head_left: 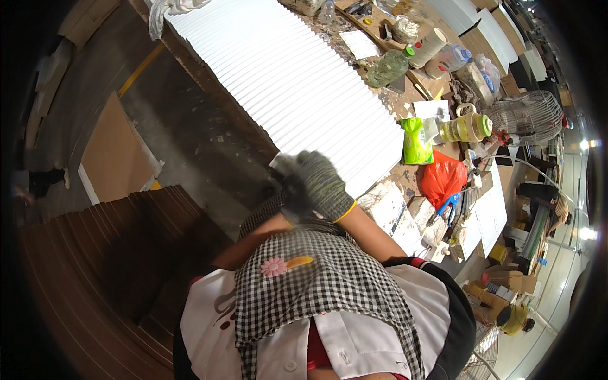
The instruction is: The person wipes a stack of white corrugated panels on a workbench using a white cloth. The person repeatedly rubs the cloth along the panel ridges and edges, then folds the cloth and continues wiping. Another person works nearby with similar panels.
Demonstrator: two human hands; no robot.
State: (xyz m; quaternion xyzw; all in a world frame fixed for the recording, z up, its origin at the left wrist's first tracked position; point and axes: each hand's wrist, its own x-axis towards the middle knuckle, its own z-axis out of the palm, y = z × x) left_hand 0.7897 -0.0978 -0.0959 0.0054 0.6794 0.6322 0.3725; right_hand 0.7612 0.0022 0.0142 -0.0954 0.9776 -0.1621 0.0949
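Knit grey glove fingers (303,180) were curled down over the near end of the white ribbed panel (297,88), and they looked closed on its edge, though motion blur hid exactly how tight. That was my right hand (316,185), yellow cuff at the wrist, forearm running back toward my checked apron (323,278). Left hand: mostly hidden behind the right, only a bare forearm (253,244) showed, so I couldn't tell its grip. The panel lay lengthwise on the cluttered workbench (405,174), near end just beside the bench's front edge. My read on doing it well: keep the grip square to the ribs, both hands on the same end, lift rather than drag so the ridges didn't scuff. Close on the right sat a green packet (416,140), an orange bag (442,179) and a yellowish jug (467,126); swinging the panel end that way risked knocking them. Dark brown boards (114,266) were stacked low on my left.
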